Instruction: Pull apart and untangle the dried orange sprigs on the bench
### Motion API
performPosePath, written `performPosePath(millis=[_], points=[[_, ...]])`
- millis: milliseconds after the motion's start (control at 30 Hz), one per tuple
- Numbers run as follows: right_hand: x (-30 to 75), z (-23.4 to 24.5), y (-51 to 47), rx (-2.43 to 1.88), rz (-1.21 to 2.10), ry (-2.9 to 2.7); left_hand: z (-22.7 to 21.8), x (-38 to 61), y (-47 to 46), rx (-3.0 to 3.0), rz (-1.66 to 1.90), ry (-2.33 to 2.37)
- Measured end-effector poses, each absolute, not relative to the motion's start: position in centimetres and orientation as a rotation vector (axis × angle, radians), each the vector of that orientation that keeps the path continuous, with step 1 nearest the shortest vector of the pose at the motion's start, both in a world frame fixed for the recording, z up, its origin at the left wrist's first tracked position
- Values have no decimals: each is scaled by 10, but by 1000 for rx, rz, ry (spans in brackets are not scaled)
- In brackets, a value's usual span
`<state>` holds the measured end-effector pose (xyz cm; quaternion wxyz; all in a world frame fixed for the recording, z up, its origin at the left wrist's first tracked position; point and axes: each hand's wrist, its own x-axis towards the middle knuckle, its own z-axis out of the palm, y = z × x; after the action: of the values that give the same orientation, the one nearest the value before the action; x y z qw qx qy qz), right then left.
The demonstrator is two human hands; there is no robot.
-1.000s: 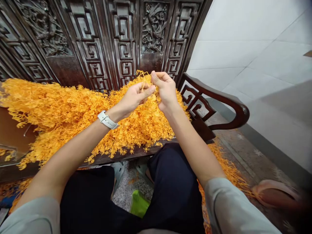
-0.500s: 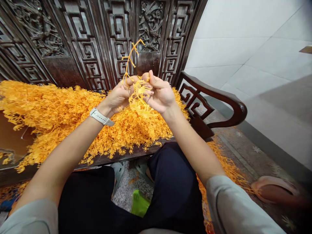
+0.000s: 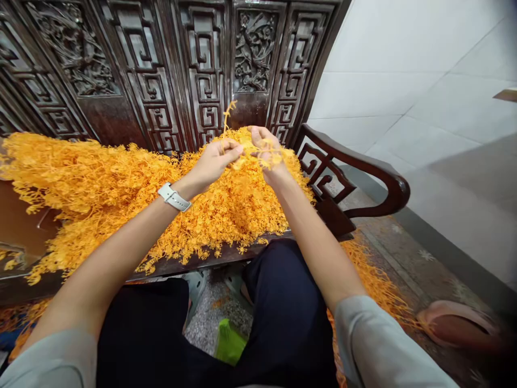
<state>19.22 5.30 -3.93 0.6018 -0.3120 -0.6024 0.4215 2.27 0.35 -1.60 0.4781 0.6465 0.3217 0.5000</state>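
Both my hands are up over the far side of the pile, close together. My left hand is pinched shut, thumb to fingertips, on an orange sprig. The sprig's thin stem runs up and slightly right from the pinch, its long axis near upright, the tip pointing at the carved backrest. My right hand is curled shut round a small tangle of the same stuff, blurred, so I cannot tell how many pieces it holds. The two hands nearly touch. The pile covers the bench seat, heaped left to right. A white watch sits on my left wrist. The armrest is just right of my hands.
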Motion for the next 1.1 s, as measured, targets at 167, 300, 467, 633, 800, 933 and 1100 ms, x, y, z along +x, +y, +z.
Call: performPosePath(millis=[167,300,467,633,800,933,1100], points=[[203,-39,51,-791,1022,-1286,1,-10,16,1864,1360,951],[200,-25,32,-736,805,-1293,20,-24,12,2056,1175,987],[188,-20,14,-724,549,-1704,29,-19,5,2004,1098,973],[187,-18,15,-717,499,-1937,27,-25,9,1889,1028,944],[175,-10,0,-559,949,-1897,24,-38,13,1807,886,836],[159,-7,-12,-470,1279,-1650,22,-31,3,1585,992,778],[156,-8,-12,-472,1332,-1566,23,-20,-5,1542,1021,753]])
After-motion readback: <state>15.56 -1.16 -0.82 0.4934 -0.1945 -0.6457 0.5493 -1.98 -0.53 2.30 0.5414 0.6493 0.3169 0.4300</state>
